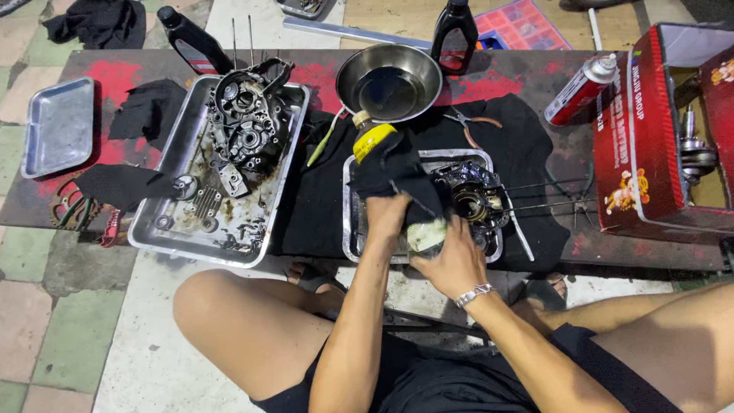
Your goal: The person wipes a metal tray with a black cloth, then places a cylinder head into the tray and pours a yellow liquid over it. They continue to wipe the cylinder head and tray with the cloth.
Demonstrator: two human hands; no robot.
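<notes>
Black rag (pixel 394 172) in left hand (pixel 386 216), above right hand (pixel 451 264).

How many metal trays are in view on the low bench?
3. A small tray sits at the far left, a large tray holds an engine case, and a middle tray lies under both hands. Others may be hidden beyond the frame.

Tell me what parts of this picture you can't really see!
Head view only:
- The pale round part under the right hand: mostly covered by fingers.
- Left hand: its fingertips are buried in the black cloth.
- The yellow-capped bottle: its body is wrapped by that cloth.
- The red cardboard box: cut off by the right edge.
- Small bits in the greasy steel tray: too tiny to tell.
</notes>
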